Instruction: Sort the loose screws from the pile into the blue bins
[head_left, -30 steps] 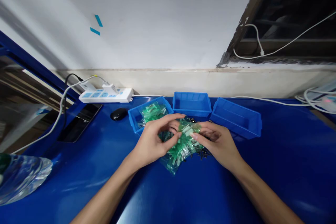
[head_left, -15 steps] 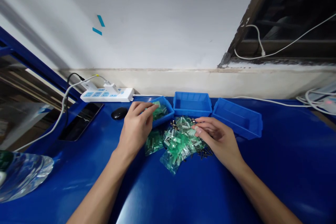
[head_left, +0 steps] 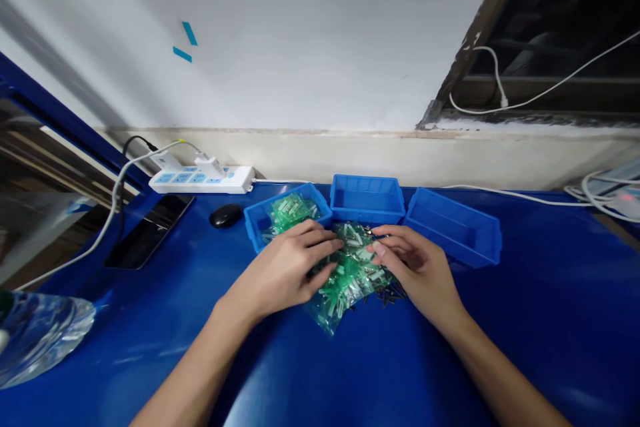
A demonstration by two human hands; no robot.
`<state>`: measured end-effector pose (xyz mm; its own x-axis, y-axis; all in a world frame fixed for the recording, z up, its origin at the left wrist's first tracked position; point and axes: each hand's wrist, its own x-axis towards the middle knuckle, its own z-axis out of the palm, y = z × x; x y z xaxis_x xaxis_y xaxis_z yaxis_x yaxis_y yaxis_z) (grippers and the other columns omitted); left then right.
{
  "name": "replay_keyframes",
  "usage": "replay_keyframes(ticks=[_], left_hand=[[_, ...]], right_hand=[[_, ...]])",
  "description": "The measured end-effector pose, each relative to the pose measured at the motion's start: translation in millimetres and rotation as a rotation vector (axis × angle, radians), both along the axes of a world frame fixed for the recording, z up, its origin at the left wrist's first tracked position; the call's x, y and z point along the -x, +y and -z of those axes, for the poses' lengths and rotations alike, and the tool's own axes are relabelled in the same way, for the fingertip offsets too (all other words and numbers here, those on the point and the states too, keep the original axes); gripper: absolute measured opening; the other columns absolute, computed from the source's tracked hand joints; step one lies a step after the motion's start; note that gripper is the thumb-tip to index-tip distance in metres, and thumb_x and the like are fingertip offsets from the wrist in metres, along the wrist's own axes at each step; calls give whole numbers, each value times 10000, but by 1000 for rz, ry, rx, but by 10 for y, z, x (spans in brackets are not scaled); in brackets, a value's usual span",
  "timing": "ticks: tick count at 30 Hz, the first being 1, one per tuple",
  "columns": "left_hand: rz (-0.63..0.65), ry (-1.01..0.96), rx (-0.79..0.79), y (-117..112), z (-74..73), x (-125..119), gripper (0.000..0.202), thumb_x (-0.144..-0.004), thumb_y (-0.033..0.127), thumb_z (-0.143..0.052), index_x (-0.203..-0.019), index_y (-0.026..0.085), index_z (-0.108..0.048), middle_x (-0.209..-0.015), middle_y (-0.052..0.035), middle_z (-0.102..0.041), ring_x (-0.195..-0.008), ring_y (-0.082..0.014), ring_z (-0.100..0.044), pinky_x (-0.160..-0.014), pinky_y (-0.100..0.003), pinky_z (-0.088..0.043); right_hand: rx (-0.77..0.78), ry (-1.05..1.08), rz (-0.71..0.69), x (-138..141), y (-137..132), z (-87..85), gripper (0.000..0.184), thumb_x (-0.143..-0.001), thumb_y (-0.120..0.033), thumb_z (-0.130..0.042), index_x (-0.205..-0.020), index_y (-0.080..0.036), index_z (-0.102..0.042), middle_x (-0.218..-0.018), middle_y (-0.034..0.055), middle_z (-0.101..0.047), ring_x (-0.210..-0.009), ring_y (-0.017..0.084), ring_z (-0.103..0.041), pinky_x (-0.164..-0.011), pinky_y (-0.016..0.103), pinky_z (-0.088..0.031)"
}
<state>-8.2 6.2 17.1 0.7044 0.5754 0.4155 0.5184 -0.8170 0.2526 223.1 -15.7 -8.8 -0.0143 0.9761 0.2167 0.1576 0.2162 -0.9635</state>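
Note:
A heap of small clear bags (head_left: 345, 277) with green and white parts lies on the blue table (head_left: 350, 373), with small dark screws (head_left: 387, 293) at its right edge. My left hand (head_left: 285, 270) rests on the heap's left side with fingers stretched over the bags. From the right, my right hand (head_left: 415, 267) touches the heap, fingers curled onto a bag. The left blue bin (head_left: 260, 220) behind holds more green bags (head_left: 290, 209).
Two more blue bins, the middle bin (head_left: 367, 198) and the right bin (head_left: 453, 225), stand behind the heap. A white power strip (head_left: 203, 180), a black mouse (head_left: 226, 215) and a phone (head_left: 150, 230) lie at back left. A plastic bottle (head_left: 40, 337) is at near left. Cables (head_left: 595, 193) run at right.
My left hand went to the left bin with a bag half a second ago and has come back onto the heap. The right hand stayed on the heap.

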Motion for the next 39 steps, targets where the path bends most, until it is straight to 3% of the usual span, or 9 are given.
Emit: replay_keyframes(ticks=[3, 12, 18, 21, 27, 33, 36, 39], left_hand=[[1, 55, 73, -20, 49, -35, 300, -975, 234, -638, -1244, 117, -706, -1205, -139, -747, -1145, -300, -688, -972, -478, -607], [-16, 42, 146, -24, 73, -16, 373, -945, 265, -696, -1297, 143, -689, -1216, -156, -734, -1069, -296, -738, -910, -465, -633], [-15, 4, 156, -20, 95, -26, 357, -953, 120, -591, -1295, 144, -688, -1207, -144, -736, -1032, -275, -754, -868, -427, -649], [-28, -14, 160, -29, 89, -39, 358, -939, 134, -588, -1281, 143, -695, -1166, -144, -742, -992, -266, -759, -839, -409, -652], [-9, -49, 215, -47, 60, -38, 487, -840, 131, -647, -1326, 155, -662, -1215, -141, -714, -1074, -267, -721, -916, -421, -632], [-16, -34, 139, -53, 139, -102, 593, -811, -7, -493, -1369, 145, -621, -1110, -123, -720, -962, -220, -723, -814, -355, -642], [-44, -73, 60, -42, 162, -115, 511, -877, -3, -461, -1337, 133, -636, -1084, -133, -724, -921, -213, -727, -773, -351, -644], [-71, -229, 22, -38, 137, -123, 389, -945, 28, -482, -1268, 141, -666, -1124, -126, -729, -983, -196, -728, -849, -338, -636]], right_hand=[[0, -11, -5, -1, -7, -10, 197, -879, -367, -722, -1013, -224, -740, -803, 40, -785, -675, 196, -755, -654, 306, -612], [-8, -10, -10, -16, -13, -27, 176, -877, -327, -725, -1020, -227, -743, -807, 33, -782, -686, 195, -754, -667, 312, -616], [13, -13, 2, -1, -4, -37, 180, -862, -320, -725, -1012, -221, -739, -808, 37, -789, -675, 192, -754, -670, 307, -608], [11, -20, 9, 2, -3, -39, 181, -855, -324, -723, -999, -216, -741, -803, 43, -791, -679, 198, -748, -659, 309, -600], [10, -27, 4, 9, 6, -42, 176, -851, -313, -720, -998, -218, -740, -787, 32, -788, -684, 197, -751, -658, 303, -603], [10, -31, 3, 9, 6, -63, 176, -849, -305, -713, -1004, -224, -738, -778, 20, -788, -693, 200, -756, -665, 310, -608], [3, -40, 1, 11, -2, -68, 167, -856, -294, -702, -1004, -225, -735, -781, 17, -789, -710, 196, -757, -676, 305, -601], [4, -57, 0, 13, -5, -60, 164, -862, -299, -705, -1006, -227, -735, -787, 18, -787, -712, 195, -755, -678, 305, -600]])
